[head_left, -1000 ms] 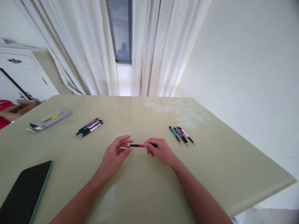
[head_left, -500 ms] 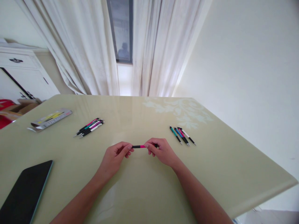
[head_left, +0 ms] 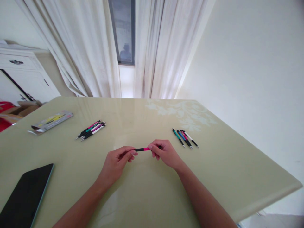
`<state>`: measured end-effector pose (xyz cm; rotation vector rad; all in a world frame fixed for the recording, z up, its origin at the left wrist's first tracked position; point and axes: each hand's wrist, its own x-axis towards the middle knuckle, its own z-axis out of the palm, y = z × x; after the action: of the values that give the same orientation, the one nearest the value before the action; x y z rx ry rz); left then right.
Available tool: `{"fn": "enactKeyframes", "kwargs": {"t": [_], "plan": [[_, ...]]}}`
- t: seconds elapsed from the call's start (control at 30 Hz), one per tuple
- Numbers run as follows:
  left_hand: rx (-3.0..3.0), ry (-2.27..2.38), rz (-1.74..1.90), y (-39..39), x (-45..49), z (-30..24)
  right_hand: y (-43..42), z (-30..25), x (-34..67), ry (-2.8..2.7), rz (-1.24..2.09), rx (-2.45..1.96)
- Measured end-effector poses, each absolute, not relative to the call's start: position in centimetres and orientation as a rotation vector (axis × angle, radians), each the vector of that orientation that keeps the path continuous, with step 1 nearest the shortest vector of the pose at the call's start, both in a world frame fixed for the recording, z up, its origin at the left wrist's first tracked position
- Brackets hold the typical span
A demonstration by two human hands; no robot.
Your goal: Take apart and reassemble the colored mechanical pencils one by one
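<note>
A black and pink pen [head_left: 142, 149] is held level just above the pale green table [head_left: 213, 164], near its middle. My left hand [head_left: 117, 161] pinches the pen's left end between thumb and fingertips. My right hand [head_left: 165, 153] is closed round the pen's right end, hiding that part. A bunch of several pens [head_left: 90, 129] lies to the left of my hands. A smaller row of several pens [head_left: 185, 138] lies to the right.
A dark tablet [head_left: 22, 198] lies at the near left edge. A flat grey pen box [head_left: 51, 121] sits at the far left. Beyond the table hang white curtains [head_left: 83, 47] and a white cabinet [head_left: 21, 76] stands at the left.
My left hand went from open beside the pen's tip to pinched on its left end. Both hands and the pen shifted slightly to the right.
</note>
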<state>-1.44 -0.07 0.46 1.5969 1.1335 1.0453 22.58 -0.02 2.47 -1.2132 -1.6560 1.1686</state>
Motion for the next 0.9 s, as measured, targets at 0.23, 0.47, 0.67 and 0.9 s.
{"fn": "enactKeyframes", "kwargs": {"t": [0.23, 0.47, 0.67, 0.9], "plan": [[1.55, 1.15, 1.033, -0.5, -1.2, 1.2, 0.1, 2.4, 22.5, -1.598, 1.158, -1.19], [1.526, 1.112, 1.049, -0.9, -0.9, 1.7, 0.1, 2.5, 22.9, -1.62, 1.154, -1.187], [1.54, 1.13, 1.069, -0.7, -0.9, 1.6, 0.1, 2.5, 22.9, -1.6, 1.168, -1.206], [1.662, 1.123, 1.007, -1.1, -0.9, 1.0, 0.0, 2.5, 22.4, -1.385, 1.228, -1.157]]}}
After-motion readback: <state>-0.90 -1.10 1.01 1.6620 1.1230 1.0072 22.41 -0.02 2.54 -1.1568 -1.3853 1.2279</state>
